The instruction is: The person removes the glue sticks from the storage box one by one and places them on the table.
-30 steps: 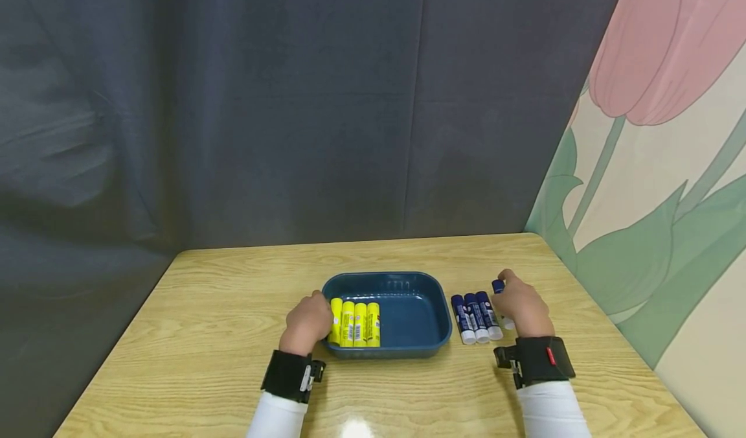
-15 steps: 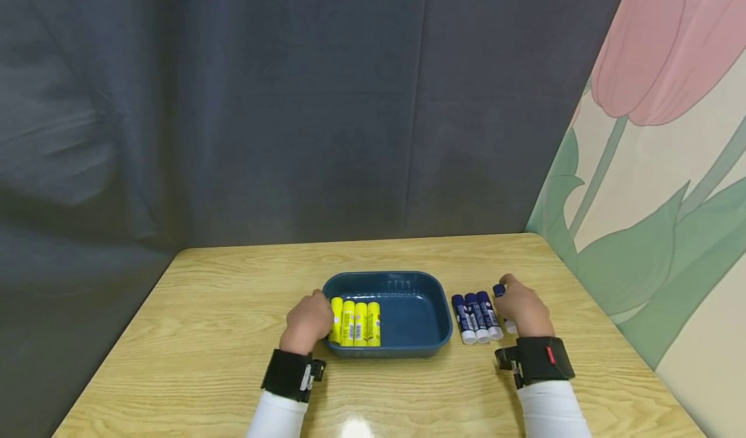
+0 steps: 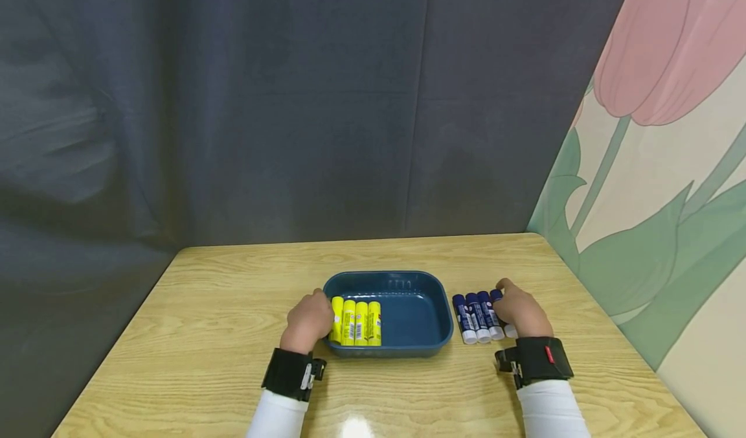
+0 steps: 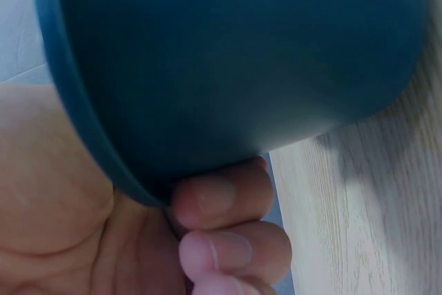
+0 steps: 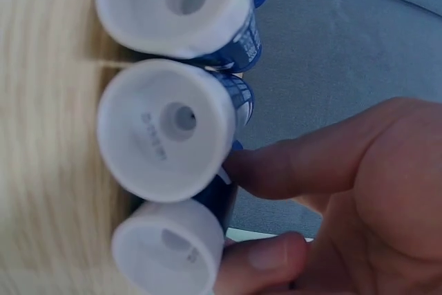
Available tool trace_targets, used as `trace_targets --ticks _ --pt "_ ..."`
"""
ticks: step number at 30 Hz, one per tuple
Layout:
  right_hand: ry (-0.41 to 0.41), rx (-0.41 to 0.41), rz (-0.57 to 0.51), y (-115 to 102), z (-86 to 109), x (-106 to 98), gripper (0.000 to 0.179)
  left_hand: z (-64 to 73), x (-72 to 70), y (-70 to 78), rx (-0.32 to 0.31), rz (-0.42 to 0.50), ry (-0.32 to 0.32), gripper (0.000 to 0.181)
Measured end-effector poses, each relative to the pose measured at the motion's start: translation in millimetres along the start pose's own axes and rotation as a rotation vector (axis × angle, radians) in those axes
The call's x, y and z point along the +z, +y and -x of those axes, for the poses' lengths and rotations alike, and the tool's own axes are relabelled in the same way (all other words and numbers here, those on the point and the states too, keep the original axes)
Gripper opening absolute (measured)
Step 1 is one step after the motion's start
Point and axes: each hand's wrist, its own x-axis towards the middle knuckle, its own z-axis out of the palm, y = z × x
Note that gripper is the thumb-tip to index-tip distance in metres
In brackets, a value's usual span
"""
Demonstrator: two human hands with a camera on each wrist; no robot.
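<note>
My left hand (image 3: 307, 320) grips the left side of a dark blue rectangular tray (image 3: 416, 324). In the left wrist view its fingers (image 4: 231, 198) curl against the outer wall (image 4: 235, 67) below the rim. Several yellow glue sticks (image 3: 361, 324) lie side by side in the tray's left half. To the right of the tray, my right hand (image 3: 522, 310) pinches a dark blue glue stick (image 5: 166, 246) by its sides, thumb and finger on its blue body. That stick lies beside a row of 3 matching blue glue sticks (image 3: 479, 317), white ends toward me.
Everything stands on a light wood table (image 3: 221, 321). A dark grey curtain (image 3: 291, 114) hangs behind its back edge. A wall painted with a pink tulip (image 3: 647, 43) runs along the right. Black camera straps (image 3: 544, 358) circle both wrists.
My right hand has slid slightly left and toward me, bringing the pinched glue stick up against the row of blue ones. The left hand and the tray have stayed in place.
</note>
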Motion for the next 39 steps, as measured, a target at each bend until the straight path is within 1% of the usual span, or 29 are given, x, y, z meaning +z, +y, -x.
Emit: trace_targets --ticks 8,14,19,27,39 --pt "-0.028 0.001 -0.028 0.2 -2.0 0.7 0.053 0.2 -0.9 0.6 -0.002 0.001 -0.004 0.034" --pt "-0.043 -0.009 -0.021 -0.2 -0.6 -0.9 0.053 0.9 -0.4 0.2 -0.005 0.011 -0.01 0.033" --pt "-0.047 -0.01 -0.021 -0.7 0.3 -1.8 0.051 1.0 -1.0 0.7 -0.004 0.002 -0.009 0.034" --pt "-0.044 0.011 -0.017 -3.3 1.5 -3.5 0.05 0.7 -2.7 1.8 -0.006 -0.005 -0.011 0.035" --pt "-0.052 0.039 -0.02 -4.4 4.2 -5.8 0.05 0.7 -0.6 1.0 -0.011 0.0 -0.013 0.035"
